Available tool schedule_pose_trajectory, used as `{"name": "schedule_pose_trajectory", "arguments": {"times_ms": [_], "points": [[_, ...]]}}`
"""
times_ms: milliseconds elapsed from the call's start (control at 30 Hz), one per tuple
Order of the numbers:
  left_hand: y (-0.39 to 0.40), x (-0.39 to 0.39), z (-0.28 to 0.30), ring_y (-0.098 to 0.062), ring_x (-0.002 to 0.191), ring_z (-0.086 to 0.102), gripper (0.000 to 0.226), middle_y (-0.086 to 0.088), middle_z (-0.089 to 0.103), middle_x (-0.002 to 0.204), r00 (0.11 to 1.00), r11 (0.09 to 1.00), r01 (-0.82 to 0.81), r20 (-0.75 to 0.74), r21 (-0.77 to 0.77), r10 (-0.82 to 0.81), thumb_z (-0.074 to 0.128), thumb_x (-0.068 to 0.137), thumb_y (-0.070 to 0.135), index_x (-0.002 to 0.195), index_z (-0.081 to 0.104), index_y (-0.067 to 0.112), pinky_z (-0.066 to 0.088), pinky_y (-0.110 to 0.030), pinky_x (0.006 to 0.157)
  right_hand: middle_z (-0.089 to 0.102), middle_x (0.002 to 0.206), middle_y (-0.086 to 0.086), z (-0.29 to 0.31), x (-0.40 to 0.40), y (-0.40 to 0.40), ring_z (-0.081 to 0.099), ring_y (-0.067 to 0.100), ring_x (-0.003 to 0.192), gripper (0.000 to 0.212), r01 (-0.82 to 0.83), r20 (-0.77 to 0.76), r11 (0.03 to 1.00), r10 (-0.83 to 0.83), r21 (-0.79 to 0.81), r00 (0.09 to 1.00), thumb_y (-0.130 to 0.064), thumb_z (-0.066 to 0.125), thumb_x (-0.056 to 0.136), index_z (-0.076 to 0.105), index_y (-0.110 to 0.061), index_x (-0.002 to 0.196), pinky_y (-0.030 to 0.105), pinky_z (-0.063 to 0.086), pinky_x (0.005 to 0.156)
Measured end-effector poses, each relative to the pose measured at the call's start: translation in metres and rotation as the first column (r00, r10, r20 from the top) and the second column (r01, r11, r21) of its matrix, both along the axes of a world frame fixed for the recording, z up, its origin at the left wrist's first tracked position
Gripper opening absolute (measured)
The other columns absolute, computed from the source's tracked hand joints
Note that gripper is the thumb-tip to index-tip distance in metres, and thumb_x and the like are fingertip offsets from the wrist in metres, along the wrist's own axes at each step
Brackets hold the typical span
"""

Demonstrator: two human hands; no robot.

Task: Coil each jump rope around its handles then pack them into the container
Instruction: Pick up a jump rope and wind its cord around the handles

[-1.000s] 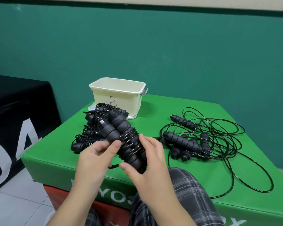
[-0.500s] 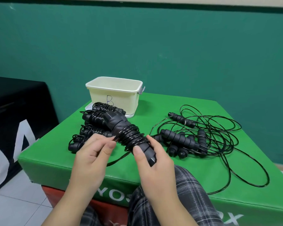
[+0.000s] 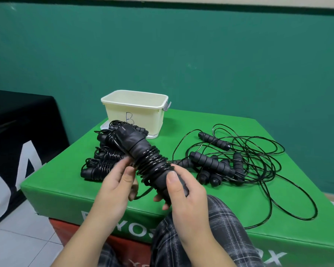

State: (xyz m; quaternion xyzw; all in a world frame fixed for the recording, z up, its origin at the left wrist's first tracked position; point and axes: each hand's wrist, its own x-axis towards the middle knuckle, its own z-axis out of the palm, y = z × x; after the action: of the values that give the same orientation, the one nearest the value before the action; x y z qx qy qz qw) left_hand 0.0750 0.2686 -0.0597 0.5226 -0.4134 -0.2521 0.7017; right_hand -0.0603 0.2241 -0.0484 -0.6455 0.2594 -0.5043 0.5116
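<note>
Fingers of both hands grip the coiled rope (image 3: 143, 157), hiding stacked bundles (image 3: 102, 160); loose ropes (image 3: 239, 160) beside

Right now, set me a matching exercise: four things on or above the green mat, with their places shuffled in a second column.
Things:
1. cream container
2. coiled rope in hands
3. pile of coiled ropes
4. uncoiled ropes

Places:
A. spread over the mat's right side
B. far edge of the mat, marked B
C. on the mat, left of the held rope
D. held above the mat's near edge

Pairs: 1-B, 2-D, 3-C, 4-A
</note>
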Motion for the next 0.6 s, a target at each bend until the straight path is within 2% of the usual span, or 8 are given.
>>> {"name": "schedule_pose_trajectory", "arguments": {"times_ms": [67, 133, 233, 300, 333, 433, 533, 600], "points": [[0.002, -0.001, 0.0, -0.006, 0.043, 0.034, 0.065, 0.007, 0.04, 0.049, 1.0, 0.999, 0.006, 0.012, 0.052, -0.007, 0.054, 0.048, 0.091, 0.077, 0.063, 0.034, 0.027, -0.02, 0.044, 0.064, 0.068, -0.002, -0.001, 0.001, -0.001, 0.061, 0.018, 0.055, 0.043, -0.037, -0.056, 0.999, 0.035, -0.023, 0.998, -0.062, 0.048, 0.075, 0.065, -0.023, 0.086, 0.032, 0.048, 0.049], [0.003, 0.0, 0.001, -0.008, 0.041, 0.027, 0.07, 0.007, 0.034, 0.047, 0.999, 0.998, -0.008, -0.052, 0.065, 0.012, 0.057, 0.047, 0.09, 0.07, 0.061, 0.024, 0.017, -0.026, 0.045, 0.063, 0.07, -0.001, -0.001, 0.002, -0.001, 0.059, 0.015, 0.06, 0.043, -0.026, -0.148, 0.998, 0.018, -0.054, 0.989, -0.065, 0.045, 0.074, 0.063, -0.027, 0.084, 0.041, 0.052, 0.058], [0.004, 0.0, 0.006, -0.008, 0.04, 0.021, 0.061, 0.007, 0.03, 0.047, 0.993, 0.994, -0.092, -0.072, 0.058, 0.096, 0.061, 0.058, 0.081, 0.068, 0.061, 0.021, 0.014, -0.026, 0.044, 0.068, 0.087, -0.015, -0.002, 0.004, -0.002, 0.062, 0.0, 0.082, 0.033, 0.057, -0.194, 0.99, -0.081, -0.128, 0.978, -0.063, 0.043, 0.075, 0.061, -0.041, 0.09, 0.023, 0.049, 0.072], [0.004, -0.004, 0.011, -0.008, 0.04, 0.023, 0.046, 0.01, 0.031, 0.043, 0.98, 0.977, -0.194, -0.031, 0.088, 0.197, 0.059, 0.068, 0.067, 0.069, 0.063, 0.021, 0.019, -0.025, 0.045, 0.062, 0.107, -0.021, -0.004, 0.006, -0.005, 0.057, -0.001, 0.105, 0.024, 0.147, -0.17, 0.962, -0.188, -0.229, 0.967, -0.054, 0.044, 0.083, 0.056, -0.045, 0.102, 0.017, 0.044, 0.087], [0.003, -0.006, 0.012, -0.007, 0.04, 0.025, 0.038, 0.011, 0.033, 0.039, 0.971, 0.966, -0.237, -0.017, 0.105, 0.24, 0.058, 0.068, 0.059, 0.072, 0.064, 0.022, 0.022, -0.025, 0.046, 0.058, 0.111, -0.02, -0.007, 0.006, -0.007, 0.053, -0.001, 0.109, 0.022, 0.179, -0.164, 0.937, -0.235, -0.299, 0.958, -0.047, 0.044, 0.087, 0.057, -0.044, 0.103, 0.016, 0.042, 0.09], [0.002, -0.011, 0.015, -0.005, 0.045, 0.034, 0.041, 0.013, 0.042, 0.035, 0.945, 0.935, -0.324, 0.006, 0.141, 0.327, 0.055, 0.066, 0.053, 0.08, 0.068, 0.017, 0.03, -0.027, 0.051, 0.053, 0.114, -0.011, -0.011, 0.009, -0.009, 0.049, -0.003, 0.111, 0.023, 0.194, -0.17, 0.901, -0.277, -0.387, 0.946, -0.038, 0.043, 0.091, 0.061, -0.037, 0.104, 0.009, 0.039, 0.088], [0.005, -0.011, 0.016, -0.007, 0.044, 0.033, 0.044, 0.012, 0.04, 0.034, 0.924, 0.913, -0.379, 0.004, 0.152, 0.383, 0.056, 0.065, 0.057, 0.072, 0.068, 0.015, 0.028, -0.029, 0.049, 0.05, 0.12, -0.01, -0.009, 0.009, -0.005, 0.044, -0.011, 0.111, 0.039, 0.125, -0.228, 0.914, -0.225, -0.385, 0.947, -0.045, 0.044, 0.088, 0.064, -0.028, 0.117, 0.001, 0.031, 0.089], [0.007, -0.009, 0.018, -0.005, 0.04, 0.035, 0.039, 0.012, 0.041, 0.033, 0.912, 0.898, -0.409, 0.035, 0.159, 0.409, 0.059, 0.071, 0.055, 0.065, 0.065, 0.016, 0.029, -0.027, 0.049, 0.044, 0.124, -0.012, -0.007, 0.009, -0.003, 0.038, -0.014, 0.114, 0.054, 0.048, -0.309, 0.927, -0.172, -0.371, 0.935, -0.052, 0.05, 0.082, 0.056, -0.028, 0.13, -0.002, 0.026, 0.091]]}}
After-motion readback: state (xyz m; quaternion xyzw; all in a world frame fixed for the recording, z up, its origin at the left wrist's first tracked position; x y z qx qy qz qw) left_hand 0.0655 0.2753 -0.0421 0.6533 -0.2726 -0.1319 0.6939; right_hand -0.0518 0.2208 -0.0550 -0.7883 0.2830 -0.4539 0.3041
